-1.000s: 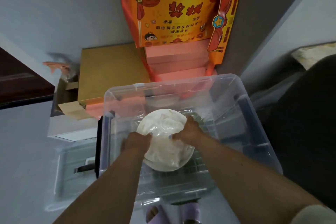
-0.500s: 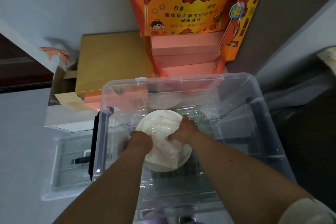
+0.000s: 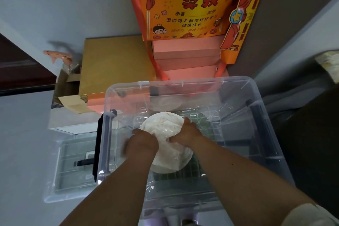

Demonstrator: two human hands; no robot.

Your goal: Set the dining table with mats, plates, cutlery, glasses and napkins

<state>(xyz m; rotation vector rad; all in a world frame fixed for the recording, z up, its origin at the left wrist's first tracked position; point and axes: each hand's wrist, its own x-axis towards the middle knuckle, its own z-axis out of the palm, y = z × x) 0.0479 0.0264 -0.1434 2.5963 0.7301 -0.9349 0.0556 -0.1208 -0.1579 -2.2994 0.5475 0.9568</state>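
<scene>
Down inside the clear storage bin [image 3: 260,134], at about the centre of my view, a stack of white plates [image 3: 170,145] wrapped in thin plastic film lies on a wire rack. My left hand [image 3: 142,142] curls over the stack's edge at nine o'clock, fingers tucked down out of sight, and my right hand [image 3: 186,131] clamps the rim at two o'clock, thumb laid on top. I judge both are holding opposite sides so the slippery wrapped stack lifts level without sliding. Another pale disc, probably a reflection or second plate, shows at twelve o'clock against the far wall. The bin's lid [image 3: 73,169] lies at nine o'clock, set aside to free the opening.
</scene>
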